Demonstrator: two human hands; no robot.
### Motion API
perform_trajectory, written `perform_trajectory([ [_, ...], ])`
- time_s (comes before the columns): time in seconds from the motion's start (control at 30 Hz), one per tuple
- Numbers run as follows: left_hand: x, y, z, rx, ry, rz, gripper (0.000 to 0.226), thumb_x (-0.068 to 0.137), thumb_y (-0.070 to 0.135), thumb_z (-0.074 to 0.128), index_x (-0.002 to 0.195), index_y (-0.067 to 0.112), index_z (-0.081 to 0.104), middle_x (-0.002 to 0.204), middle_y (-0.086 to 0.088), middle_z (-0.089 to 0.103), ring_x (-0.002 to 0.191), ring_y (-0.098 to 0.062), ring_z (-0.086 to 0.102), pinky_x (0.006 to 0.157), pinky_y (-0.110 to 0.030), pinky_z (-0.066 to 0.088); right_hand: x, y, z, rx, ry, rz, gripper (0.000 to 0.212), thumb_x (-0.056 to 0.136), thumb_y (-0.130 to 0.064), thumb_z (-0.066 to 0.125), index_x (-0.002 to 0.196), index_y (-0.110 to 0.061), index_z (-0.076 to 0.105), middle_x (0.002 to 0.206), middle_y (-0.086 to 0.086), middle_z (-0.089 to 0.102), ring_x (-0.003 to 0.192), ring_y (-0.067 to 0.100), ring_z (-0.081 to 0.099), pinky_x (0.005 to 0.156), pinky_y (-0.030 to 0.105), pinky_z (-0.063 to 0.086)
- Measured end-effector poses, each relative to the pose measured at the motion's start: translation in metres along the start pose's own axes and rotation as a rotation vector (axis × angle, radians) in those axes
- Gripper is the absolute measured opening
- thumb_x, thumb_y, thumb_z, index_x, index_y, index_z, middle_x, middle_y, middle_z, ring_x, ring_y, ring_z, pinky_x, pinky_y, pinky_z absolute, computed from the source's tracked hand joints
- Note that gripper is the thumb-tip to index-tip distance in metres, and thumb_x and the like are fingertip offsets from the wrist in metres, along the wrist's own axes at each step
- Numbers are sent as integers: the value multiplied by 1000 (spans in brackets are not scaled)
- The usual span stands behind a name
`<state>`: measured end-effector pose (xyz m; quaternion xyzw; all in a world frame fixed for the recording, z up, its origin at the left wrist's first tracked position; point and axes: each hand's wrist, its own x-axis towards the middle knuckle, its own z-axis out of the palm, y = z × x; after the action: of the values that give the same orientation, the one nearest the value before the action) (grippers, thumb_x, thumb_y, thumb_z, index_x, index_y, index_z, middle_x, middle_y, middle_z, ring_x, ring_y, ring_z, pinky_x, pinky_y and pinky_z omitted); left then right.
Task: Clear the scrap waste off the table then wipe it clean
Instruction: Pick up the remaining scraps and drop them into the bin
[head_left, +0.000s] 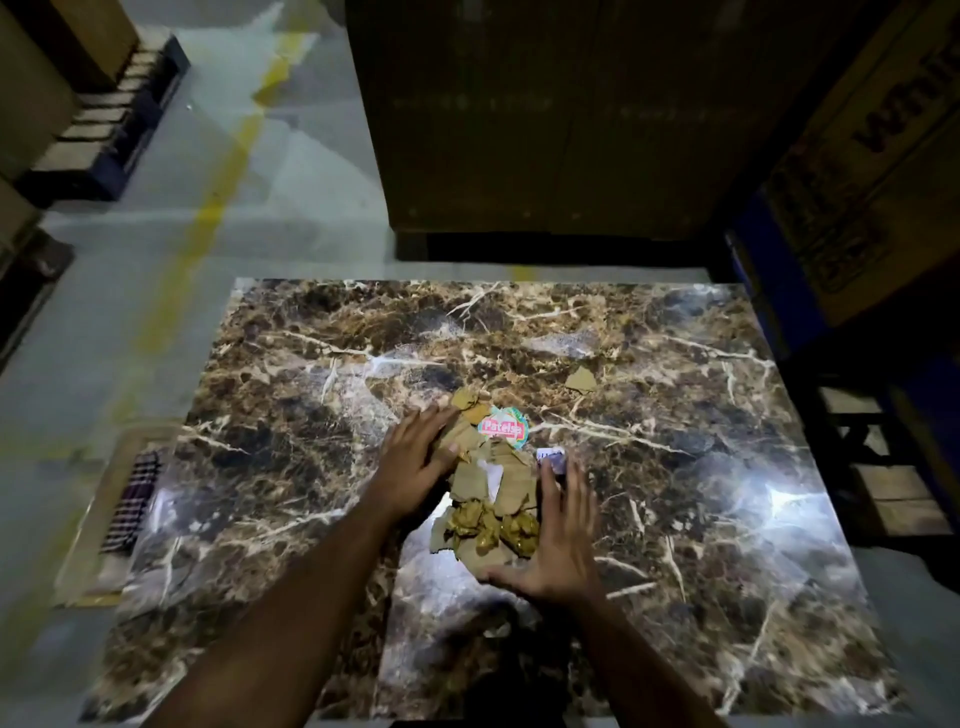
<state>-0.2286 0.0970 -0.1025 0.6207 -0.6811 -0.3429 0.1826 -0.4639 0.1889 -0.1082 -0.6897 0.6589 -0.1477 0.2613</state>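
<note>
Both forearms reach in from the near edge over the dark marble-patterned tabletop (675, 415). Between them lies the scrap pile (491, 499): torn brown cardboard pieces, crumpled yellowish wrappers (493, 527) at its near end and a round pink-and-green label (503, 428) at its far end. Left hand (415, 457) lies flat with straight fingers against the pile's left side. Right hand (558, 540) is spread flat on the pile's right side, fingertips by a small white-and-purple scrap (551, 459). One loose cardboard piece (581, 381) sits apart, farther back to the right. A checkered cloth (132, 499) lies on the floor just beyond the tabletop's left edge.
</note>
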Motion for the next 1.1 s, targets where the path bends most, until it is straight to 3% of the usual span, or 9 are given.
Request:
perform_trajectory([
  [0.07, -13, 7, 10, -25, -1, 11, 53, 101, 62, 36, 152, 50, 29, 160, 19, 22, 151, -10, 11, 123, -53, 5, 16, -7, 2, -40, -14, -24, 156, 47, -100, 62, 161, -24, -13, 166, 14, -25, 153, 32, -23, 122, 54, -15],
  [0.2, -39, 10, 33, -80, 45, 69, 57, 96, 69, 35, 150, 51, 35, 163, 15, 26, 151, -8, 18, 122, -56, 19, 39, -12, 6, 20, -32, -61, 151, 54, -88, 72, 159, -28, -17, 165, 8, -30, 153, 26, -26, 122, 46, -17],
  [0.37, -44, 23, 55, -108, 203, 107, 62, 95, 63, 44, 150, 35, 43, 158, 11, 35, 145, -12, 32, 114, -50, 33, 55, -20, 17, 145, -41, -173, 119, 64, -62, 75, 161, -35, 12, 168, 4, 11, 154, 28, 17, 119, 56, 29],
  [0.5, -38, 23, 63, -233, 322, 36, 57, 93, 50, 53, 147, 33, 44, 150, 9, 45, 137, -14, 41, 109, -49, 39, 60, -30, 28, 319, 10, -175, 98, 70, -41, 72, 157, -41, 28, 157, -3, 32, 141, 23, 40, 108, 49, 44],
  [0.67, -27, 29, 67, -558, 468, -88, 37, 95, 52, 54, 131, 49, 48, 134, 10, 57, 125, -24, 54, 102, -55, 45, 67, -42, 31, 473, 50, -156, 72, 69, -31, 72, 138, -40, 53, 143, -10, 48, 133, 16, 47, 102, 45, 49],
  [0.77, -15, 42, 66, -687, 550, -135, 26, 98, 59, 49, 110, 40, 62, 116, 5, 64, 114, -28, 59, 96, -62, 45, 71, -53, 32, 593, 108, -104, 46, 71, -24, 65, 117, -31, 66, 134, -8, 57, 129, 16, 52, 102, 41, 48],
  [0.9, 1, 56, 58, -865, 616, -262, 19, 92, 48, 58, 86, 30, 62, 103, -20, 57, 96, -37, 59, 91, -62, 48, 78, -78, 25, 820, 187, -38, 37, 68, -18, 53, 101, -16, 69, 116, 2, 64, 115, 15, 59, 91, 30, 49],
  [0.97, 6, 64, 48, -932, 628, -302, 21, 87, 46, 63, 82, 26, 58, 95, -23, 57, 84, -31, 57, 80, -51, 50, 82, -89, 19, 880, 206, -42, 32, 73, -13, 52, 101, -12, 69, 111, 2, 65, 108, 15, 61, 86, 31, 49],
  [1.1, 10, 87, 30, -1035, 672, -274, 22, 84, 32, 67, 78, 16, 52, 75, -1, 59, 70, -15, 56, 62, -28, 47, 81, -108, -7, 975, 242, -40, 43, 75, -5, 51, 117, -15, 58, 110, -10, 64, 103, 13, 62, 84, 36, 52],
])
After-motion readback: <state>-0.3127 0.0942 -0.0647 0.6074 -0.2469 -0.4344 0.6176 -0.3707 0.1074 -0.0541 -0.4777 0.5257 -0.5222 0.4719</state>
